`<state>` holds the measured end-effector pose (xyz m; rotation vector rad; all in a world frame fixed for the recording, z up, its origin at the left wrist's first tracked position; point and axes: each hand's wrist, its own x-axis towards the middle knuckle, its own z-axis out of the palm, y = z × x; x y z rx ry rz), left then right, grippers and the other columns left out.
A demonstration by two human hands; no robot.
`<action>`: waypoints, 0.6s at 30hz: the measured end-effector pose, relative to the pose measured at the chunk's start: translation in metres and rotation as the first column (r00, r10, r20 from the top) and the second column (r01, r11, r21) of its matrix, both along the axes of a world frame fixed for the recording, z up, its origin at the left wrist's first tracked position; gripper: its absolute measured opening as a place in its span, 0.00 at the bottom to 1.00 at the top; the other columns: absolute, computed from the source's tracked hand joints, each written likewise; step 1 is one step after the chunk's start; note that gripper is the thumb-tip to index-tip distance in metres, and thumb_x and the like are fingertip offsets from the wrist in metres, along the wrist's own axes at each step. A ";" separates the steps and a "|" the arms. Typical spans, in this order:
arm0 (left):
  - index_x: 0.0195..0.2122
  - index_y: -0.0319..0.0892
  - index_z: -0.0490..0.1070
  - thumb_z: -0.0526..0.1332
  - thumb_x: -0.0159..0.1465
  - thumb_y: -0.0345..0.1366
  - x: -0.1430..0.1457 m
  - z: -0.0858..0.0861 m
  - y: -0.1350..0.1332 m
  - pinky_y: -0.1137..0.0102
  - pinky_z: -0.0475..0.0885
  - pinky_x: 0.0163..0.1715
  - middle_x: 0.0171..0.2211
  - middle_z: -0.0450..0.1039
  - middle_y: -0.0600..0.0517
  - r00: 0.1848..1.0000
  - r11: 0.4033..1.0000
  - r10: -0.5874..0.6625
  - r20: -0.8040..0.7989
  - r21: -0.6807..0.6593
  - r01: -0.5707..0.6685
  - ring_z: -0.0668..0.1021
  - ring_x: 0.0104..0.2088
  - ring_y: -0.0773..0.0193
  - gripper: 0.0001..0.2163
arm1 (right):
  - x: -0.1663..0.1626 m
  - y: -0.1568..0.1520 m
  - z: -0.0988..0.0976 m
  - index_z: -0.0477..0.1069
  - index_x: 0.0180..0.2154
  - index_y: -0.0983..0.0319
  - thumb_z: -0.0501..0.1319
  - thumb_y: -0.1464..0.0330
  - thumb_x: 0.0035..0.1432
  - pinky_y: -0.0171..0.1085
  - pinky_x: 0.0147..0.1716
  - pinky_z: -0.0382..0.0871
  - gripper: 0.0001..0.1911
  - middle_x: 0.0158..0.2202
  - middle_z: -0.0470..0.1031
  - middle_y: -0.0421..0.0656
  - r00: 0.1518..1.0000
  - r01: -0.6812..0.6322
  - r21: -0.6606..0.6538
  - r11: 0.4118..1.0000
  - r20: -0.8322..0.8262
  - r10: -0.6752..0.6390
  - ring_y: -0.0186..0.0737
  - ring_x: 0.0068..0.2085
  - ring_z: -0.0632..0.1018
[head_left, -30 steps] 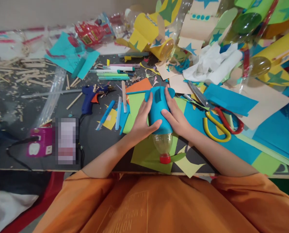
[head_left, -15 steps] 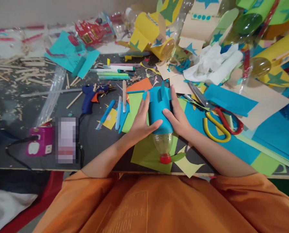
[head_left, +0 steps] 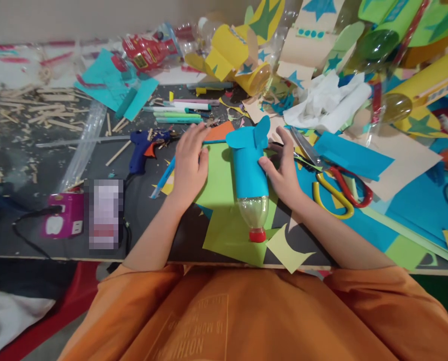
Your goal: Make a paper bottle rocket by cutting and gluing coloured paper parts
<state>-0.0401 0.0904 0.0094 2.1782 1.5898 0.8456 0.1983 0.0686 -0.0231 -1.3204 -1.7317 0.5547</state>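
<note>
A plastic bottle (head_left: 253,211) with a red cap (head_left: 257,235) lies on its side, cap toward me. Blue paper (head_left: 249,173) wraps its body, and two rounded blue paper flaps (head_left: 262,131) stick out at the far end. To its left, apart from it, my left hand (head_left: 191,163) rests with fingers stretched out over the table and the blue pens. My right hand (head_left: 285,170) is open at the bottle's right side, its thumb tip at the paper's edge, fingers spread. Green paper (head_left: 224,225) lies under the bottle.
Scissors (head_left: 342,188) with red and yellow handles lie right of my right hand. A blue glue gun (head_left: 139,153) lies at left, near a purple box (head_left: 63,215) with a cord. Markers (head_left: 179,119), sticks, paper scraps and decorated bottles crowd the back.
My left hand has let go of the bottle and moved left. My right hand has loosened and shifted slightly right. The bottle has rolled a little, so its flaps now point differently.
</note>
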 end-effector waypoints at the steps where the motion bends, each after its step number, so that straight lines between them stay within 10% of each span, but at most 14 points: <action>1: 0.65 0.53 0.60 0.42 0.72 0.49 -0.003 -0.001 0.003 0.48 0.53 0.70 0.69 0.60 0.49 0.998 1.000 0.016 -0.064 0.005 -0.016 0.58 0.71 0.52 0.23 | 0.000 -0.002 0.004 0.44 0.69 0.53 0.49 0.49 0.68 0.57 0.52 0.73 0.34 0.67 0.58 0.57 0.999 0.030 0.048 0.998 0.018 -0.031 0.55 0.61 0.71; 5: 0.65 0.46 0.62 0.45 0.71 0.41 -0.004 -0.012 0.003 0.40 0.50 0.69 0.65 0.65 0.44 0.977 1.000 -0.014 -0.213 -0.009 0.012 0.63 0.69 0.46 0.23 | 0.003 -0.011 0.023 0.67 0.53 0.54 0.50 0.56 0.69 0.53 0.44 0.75 0.17 0.48 0.75 0.53 0.977 0.034 0.391 0.920 0.183 -0.114 0.52 0.50 0.78; 11: 0.50 0.47 0.73 0.49 0.70 0.46 -0.002 -0.020 0.001 0.43 0.64 0.59 0.45 0.76 0.42 0.973 0.994 0.070 -0.221 0.100 -0.049 0.73 0.53 0.43 0.17 | 0.003 -0.012 0.024 0.76 0.43 0.57 0.51 0.59 0.69 0.38 0.27 0.73 0.16 0.41 0.81 0.46 0.866 -0.497 0.549 0.672 0.368 0.339 0.37 0.33 0.79; 18: 0.43 0.47 0.67 0.46 0.70 0.58 -0.016 -0.012 0.017 0.56 0.73 0.45 0.38 0.74 0.48 0.958 0.954 0.255 0.129 0.128 -0.271 0.78 0.43 0.54 0.21 | 0.005 -0.008 0.023 0.78 0.48 0.57 0.52 0.60 0.70 0.37 0.32 0.78 0.18 0.49 0.83 0.47 0.873 -0.413 0.350 0.841 0.414 0.257 0.40 0.40 0.84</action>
